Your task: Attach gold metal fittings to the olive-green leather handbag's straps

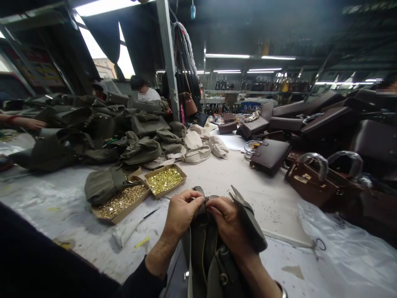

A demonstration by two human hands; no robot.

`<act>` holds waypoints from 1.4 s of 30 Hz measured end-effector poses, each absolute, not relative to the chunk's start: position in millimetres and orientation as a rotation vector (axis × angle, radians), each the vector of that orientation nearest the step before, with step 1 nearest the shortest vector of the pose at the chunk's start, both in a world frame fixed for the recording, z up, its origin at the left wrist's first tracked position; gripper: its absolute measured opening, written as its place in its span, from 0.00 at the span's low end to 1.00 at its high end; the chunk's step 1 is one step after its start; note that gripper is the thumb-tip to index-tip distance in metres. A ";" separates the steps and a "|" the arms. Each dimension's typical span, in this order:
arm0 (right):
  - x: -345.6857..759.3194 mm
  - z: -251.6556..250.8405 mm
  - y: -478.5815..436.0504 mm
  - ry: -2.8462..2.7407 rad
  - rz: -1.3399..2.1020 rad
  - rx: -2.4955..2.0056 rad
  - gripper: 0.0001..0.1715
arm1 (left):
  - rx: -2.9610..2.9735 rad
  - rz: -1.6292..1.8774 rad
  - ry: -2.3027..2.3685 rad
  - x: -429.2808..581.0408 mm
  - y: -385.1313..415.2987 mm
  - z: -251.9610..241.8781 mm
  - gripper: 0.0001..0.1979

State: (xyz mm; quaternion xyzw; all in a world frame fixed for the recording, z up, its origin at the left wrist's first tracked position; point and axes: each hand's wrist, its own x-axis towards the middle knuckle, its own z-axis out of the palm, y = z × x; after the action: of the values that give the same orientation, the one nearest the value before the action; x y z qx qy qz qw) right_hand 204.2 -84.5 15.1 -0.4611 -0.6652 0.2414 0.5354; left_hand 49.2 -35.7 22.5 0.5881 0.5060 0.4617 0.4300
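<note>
Now down at the near edge of the table point(217, 174): olive-green bag point(214, 252), dull matte fabric, upright between the wrists, with a flap sticking up to the right and a metal ring low on its front. Left hand point(181, 213) curled tight, fingertips pinched on the bag's top edge. Right hand point(228, 223) closed too, thumb and fingers gripping the same edge just beside the left, knuckles nearly touching. Something small and dark poking up between the fingertips; too tiny to name. Bottom of the bag cut off by the frame, right wrist partly hidden behind the fabric. Beyond the hands, two cardboard trays of brass studs point(164, 180), a heap of green bags point(93, 132) to the left, brown handbags point(269, 155) on the right. Another person's hand point(31, 123) resting far left, well apart.
</note>
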 end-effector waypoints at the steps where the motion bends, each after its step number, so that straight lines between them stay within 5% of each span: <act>1: 202.7 15.4 -84.2 -1.594 0.572 -1.096 0.10 | 1.472 1.155 1.260 48.9 -36.0 22.0 0.12; 42: 197.4 5.8 -75.9 -1.263 0.597 -1.271 0.04 | 1.370 1.196 1.185 56.9 -39.5 15.6 0.09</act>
State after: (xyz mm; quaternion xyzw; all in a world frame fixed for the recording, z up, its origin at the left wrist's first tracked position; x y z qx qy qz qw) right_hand 197.4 -75.9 5.8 -0.5451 -0.5418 0.2562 0.5863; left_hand 56.9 -39.5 15.6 0.5582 0.4828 0.4873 0.4667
